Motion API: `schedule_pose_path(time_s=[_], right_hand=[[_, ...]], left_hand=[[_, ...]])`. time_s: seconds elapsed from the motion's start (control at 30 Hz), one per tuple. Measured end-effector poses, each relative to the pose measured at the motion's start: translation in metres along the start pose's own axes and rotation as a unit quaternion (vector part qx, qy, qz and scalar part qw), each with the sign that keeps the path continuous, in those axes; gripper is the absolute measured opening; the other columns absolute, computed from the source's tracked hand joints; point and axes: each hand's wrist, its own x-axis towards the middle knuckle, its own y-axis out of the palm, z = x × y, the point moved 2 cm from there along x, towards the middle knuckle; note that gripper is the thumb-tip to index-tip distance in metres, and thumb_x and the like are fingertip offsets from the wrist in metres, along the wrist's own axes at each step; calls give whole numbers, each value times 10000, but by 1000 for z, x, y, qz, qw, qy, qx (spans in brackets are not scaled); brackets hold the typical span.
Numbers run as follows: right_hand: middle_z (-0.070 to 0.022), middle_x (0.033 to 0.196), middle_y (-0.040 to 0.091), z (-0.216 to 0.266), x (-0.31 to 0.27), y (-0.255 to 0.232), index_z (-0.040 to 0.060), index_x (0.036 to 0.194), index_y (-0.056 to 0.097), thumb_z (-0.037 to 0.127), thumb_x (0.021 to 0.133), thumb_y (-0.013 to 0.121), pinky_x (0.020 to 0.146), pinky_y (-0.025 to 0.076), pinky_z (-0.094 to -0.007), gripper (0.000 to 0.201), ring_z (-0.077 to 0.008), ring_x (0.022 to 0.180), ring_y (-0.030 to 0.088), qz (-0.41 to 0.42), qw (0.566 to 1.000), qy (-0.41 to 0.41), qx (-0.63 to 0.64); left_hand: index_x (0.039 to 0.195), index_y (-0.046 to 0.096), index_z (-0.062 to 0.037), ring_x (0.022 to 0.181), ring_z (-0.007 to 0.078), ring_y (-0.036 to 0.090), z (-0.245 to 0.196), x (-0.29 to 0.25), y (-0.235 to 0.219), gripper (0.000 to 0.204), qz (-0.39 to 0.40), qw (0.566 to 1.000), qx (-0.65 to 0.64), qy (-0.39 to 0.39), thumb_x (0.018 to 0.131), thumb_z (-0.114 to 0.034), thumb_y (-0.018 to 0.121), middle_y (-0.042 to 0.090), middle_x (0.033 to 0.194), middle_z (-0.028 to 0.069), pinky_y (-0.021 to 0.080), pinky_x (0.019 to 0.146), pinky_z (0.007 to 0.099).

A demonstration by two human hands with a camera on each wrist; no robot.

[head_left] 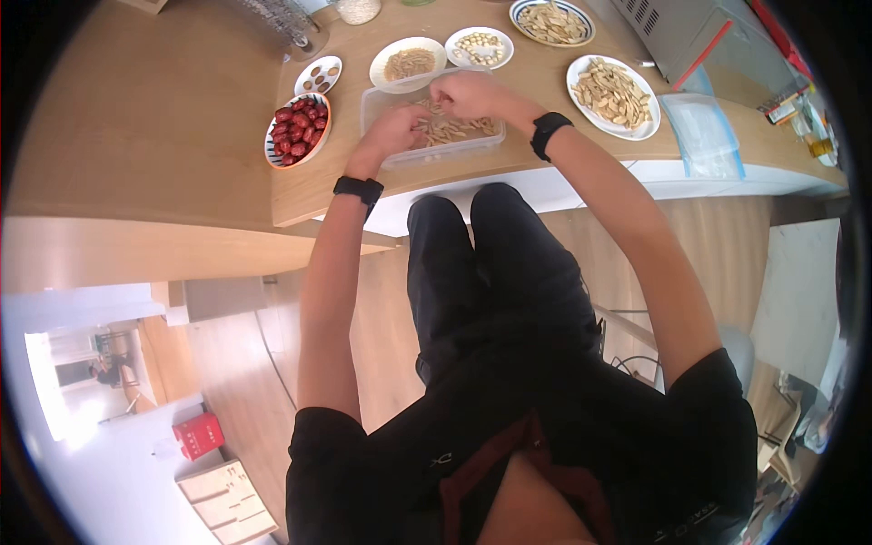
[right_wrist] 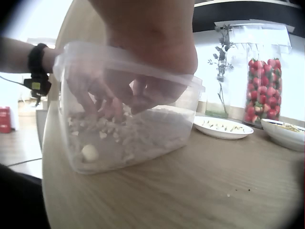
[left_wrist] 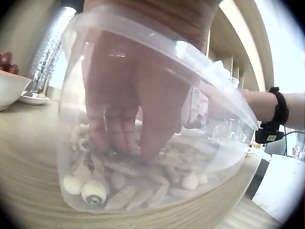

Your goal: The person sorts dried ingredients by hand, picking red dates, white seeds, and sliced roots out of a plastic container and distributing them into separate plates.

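A clear plastic box (head_left: pixel 392 156) holds pale slices (head_left: pixel 445 133) and, in the left wrist view, round white pieces (left_wrist: pixel 72 184). The left hand (head_left: pixel 392 130) reaches in from the left; its fingers (left_wrist: pixel 114 129) point downward, slightly bent, with the tips among the slices. Over the box's right part is the right hand (head_left: pixel 468 94), in the right wrist view (right_wrist: pixel 152 81) held above the slices with its fingers bent inward. Whether anything is between the right fingertips is hidden. In that view the left hand (right_wrist: pixel 90 90) is seen through the box wall.
Red dates fill a bowl (head_left: pixel 329 127) at the left, near a small dish (head_left: pixel 337 67). Behind the box stand two white plates (head_left: pixel 380 68) (head_left: pixel 509 53). Farther right are a patterned plate (head_left: pixel 590 34), a plate of slices (head_left: pixel 650 127) and plastic bags (head_left: pixel 704 136).
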Motion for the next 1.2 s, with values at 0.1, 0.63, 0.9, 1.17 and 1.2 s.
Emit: schedule_pose_path(time_s=[0.1, 0.63, 0.9, 1.17, 1.2], right_hand=[[-110, 856, 701, -3, 11, -8, 79, 974, 670, 187, 807, 624, 732, 523, -382, 204, -287, 823, 672, 37, 983, 68, 169], [-145, 988, 683, -26, 31, -9, 101, 1052, 645, 184, 864, 568, 811, 515, -426, 220, -329, 936, 643, -155, 975, 116, 108], [-109, 947, 648, -19, 16, 0, 117, 947, 602, 150, 836, 559, 756, 505, -458, 124, -326, 906, 622, -201, 976, 55, 65], [-138, 860, 668, -8, 15, 2, 110, 943, 597, 170, 831, 549, 689, 508, -484, 136, -362, 806, 641, -137, 990, 14, 23], [-138, 860, 668, -8, 14, 1, 110, 943, 597, 170, 831, 549, 689, 508, -484, 136, -362, 806, 641, -140, 990, 15, 23]], left_hand=[[1121, 634, -53, 737, 201, 621, 22, 7, 13, 344, 0, 999, -55, -4, 782, -19, 681, 602, 826, 82, 514, 629, 344], [1048, 657, -26, 700, 271, 668, 20, 7, 12, 331, -27, 999, -42, 16, 742, 40, 549, 663, 756, 168, 514, 642, 388], [978, 630, 4, 729, 281, 654, 12, 6, 8, 259, -21, 999, -34, -7, 734, 32, 550, 649, 774, 175, 512, 664, 383], [867, 612, 15, 744, 277, 649, 11, 6, 9, 130, -19, 1000, -24, -4, 743, 21, 573, 635, 773, 175, 511, 684, 381], [857, 612, 16, 746, 278, 649, 11, 7, 9, 115, -21, 999, -23, -12, 746, 16, 579, 634, 770, 173, 510, 689, 382]])
